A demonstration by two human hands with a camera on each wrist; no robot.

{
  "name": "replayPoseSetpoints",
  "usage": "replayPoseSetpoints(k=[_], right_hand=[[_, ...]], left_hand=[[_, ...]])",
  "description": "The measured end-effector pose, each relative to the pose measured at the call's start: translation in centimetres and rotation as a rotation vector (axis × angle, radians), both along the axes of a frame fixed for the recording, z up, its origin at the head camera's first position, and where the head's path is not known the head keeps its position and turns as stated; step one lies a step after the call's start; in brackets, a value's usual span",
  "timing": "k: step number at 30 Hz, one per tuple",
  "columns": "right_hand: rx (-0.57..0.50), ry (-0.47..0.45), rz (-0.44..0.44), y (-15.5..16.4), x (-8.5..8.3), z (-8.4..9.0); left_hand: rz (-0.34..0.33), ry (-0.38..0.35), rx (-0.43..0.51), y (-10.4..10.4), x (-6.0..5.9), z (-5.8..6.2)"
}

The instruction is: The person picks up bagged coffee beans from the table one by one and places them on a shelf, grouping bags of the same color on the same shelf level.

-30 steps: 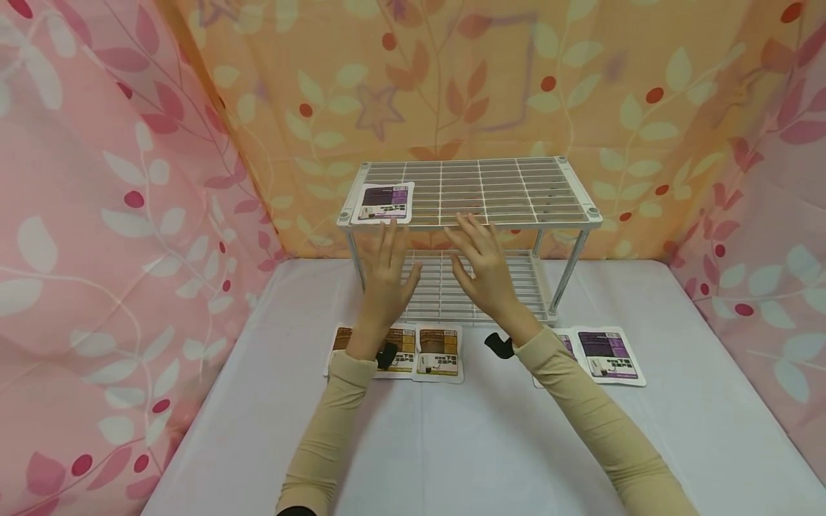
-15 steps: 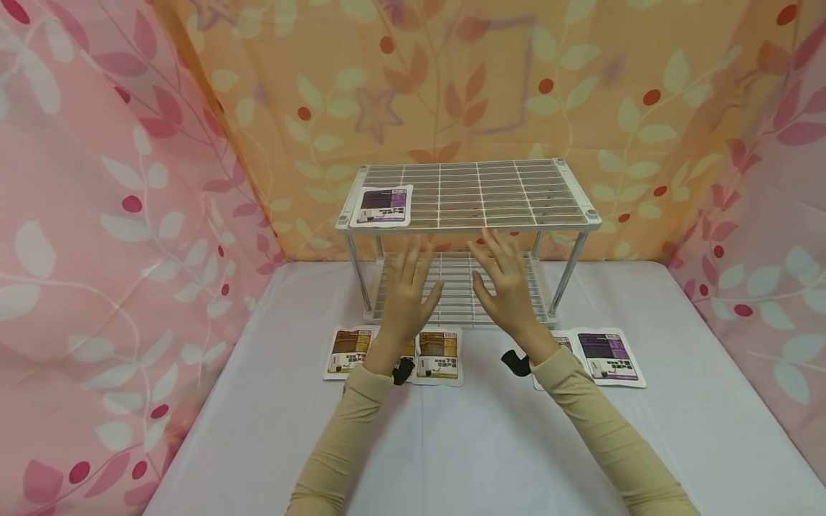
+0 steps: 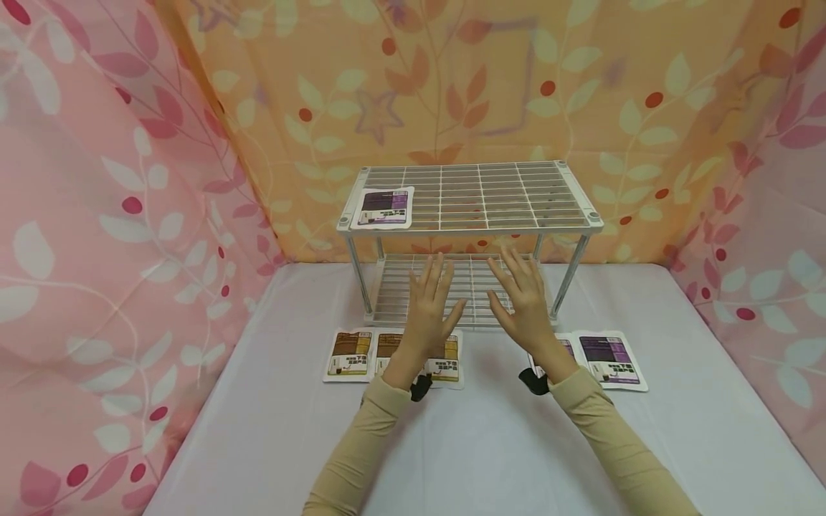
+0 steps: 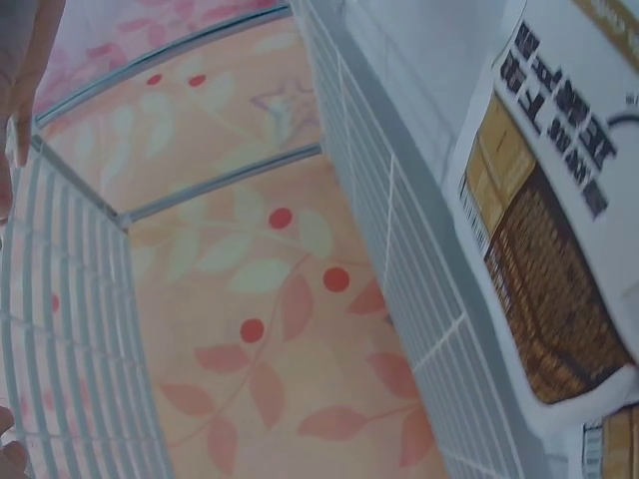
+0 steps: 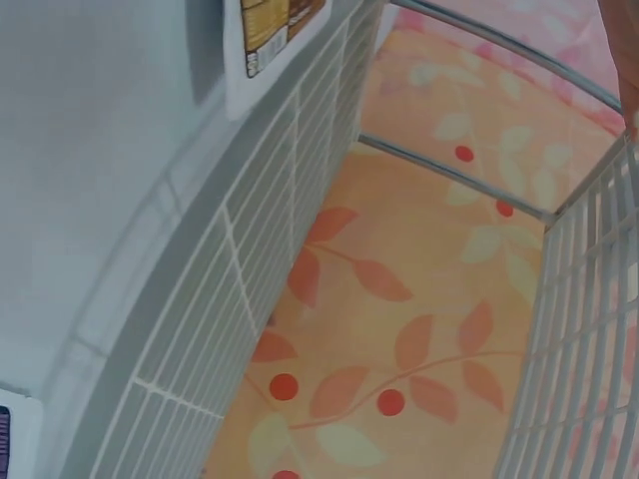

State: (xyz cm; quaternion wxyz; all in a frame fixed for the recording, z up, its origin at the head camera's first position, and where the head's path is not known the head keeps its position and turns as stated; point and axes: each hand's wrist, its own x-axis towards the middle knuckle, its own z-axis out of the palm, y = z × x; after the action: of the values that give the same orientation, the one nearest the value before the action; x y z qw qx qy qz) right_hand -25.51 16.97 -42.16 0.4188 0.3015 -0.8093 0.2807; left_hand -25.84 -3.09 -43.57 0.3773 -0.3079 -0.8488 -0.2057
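Note:
My left hand and right hand hover in front of the white wire rack, fingers spread and holding nothing. Flat on the rack's top shelf, at its front left corner, lies a purple-and-white packet. Below my left forearm, three brown-and-white packets sit side by side on the table, the right two partly covered by the hand and wrist. Two more purple packets, the outer one in plain sight, lie beside my right wrist. The left wrist view shows a brown packet up close, near the lower shelf's edge.
The rack's lower shelf rests on the white-covered table, its metal posts rising at the corners. A patterned orange curtain hangs behind it, with pink curtains on both sides.
Both hands have drawn back from the top shelf's front edge, moving down and to the right, with fingers spread throughout. The packets and rack stay in place.

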Motion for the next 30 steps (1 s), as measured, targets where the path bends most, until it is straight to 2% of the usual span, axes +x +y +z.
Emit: replayPoseSetpoints(k=[7, 17, 23, 30], right_hand=[[-0.013, -0.1, 0.022, 1.5, 0.3, -1.6], [-0.05, -0.239, 0.059, 3.9, 0.9, -2.7], [-0.082, -0.393, 0.089, 5.3, 1.4, -3.1], [-0.069, -0.528, 0.077, 7.0, 1.7, -3.9]], left_hand=[[-0.018, -0.136, -0.01, 1.2, 0.6, -1.0], [-0.072, -0.253, 0.035, 3.2, 1.1, -2.8], [-0.091, -0.344, 0.041, 4.6, 1.8, -3.7], [-0.106, -0.527, 0.058, 6.2, 2.7, -4.6]])
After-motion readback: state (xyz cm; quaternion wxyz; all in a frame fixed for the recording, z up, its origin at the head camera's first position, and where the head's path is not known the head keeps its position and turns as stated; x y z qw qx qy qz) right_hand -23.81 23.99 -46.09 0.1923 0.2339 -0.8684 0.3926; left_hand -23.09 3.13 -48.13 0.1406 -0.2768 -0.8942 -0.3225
